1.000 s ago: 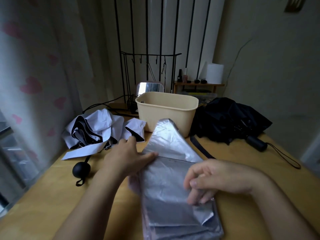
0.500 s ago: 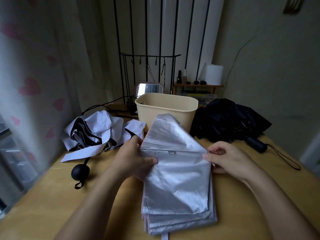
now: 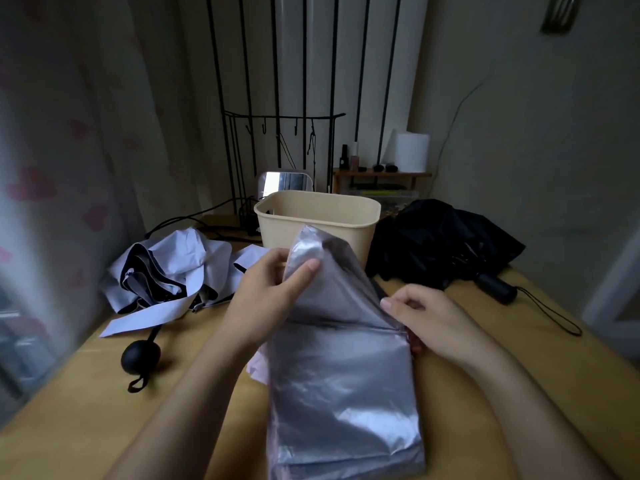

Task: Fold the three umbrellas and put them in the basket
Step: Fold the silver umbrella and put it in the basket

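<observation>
A silver umbrella (image 3: 341,386) lies flattened on the wooden table (image 3: 485,393) right in front of me, its pointed panel lifted toward the basket. My left hand (image 3: 266,292) pinches that panel near its left edge, thumb on top. My right hand (image 3: 429,320) grips the fabric's right edge at the fold line. Behind the umbrella stands the beige basket (image 3: 346,216), with nothing visible inside. A white umbrella with black lining (image 3: 166,271) lies crumpled at the left, its round black handle (image 3: 140,355) nearer me. A black umbrella (image 3: 440,244) lies at the right of the basket.
A small mirror (image 3: 285,181) and a black wire rack (image 3: 280,161) stand behind the basket. A low wooden shelf (image 3: 381,176) holds small bottles and a white roll (image 3: 412,152). A curtain hangs along the left. The black umbrella's wrist strap (image 3: 550,313) trails over the table at right.
My left hand has risen and lifted the pointed silver panel up off the fold. My right hand has slid down a little along the right edge.
</observation>
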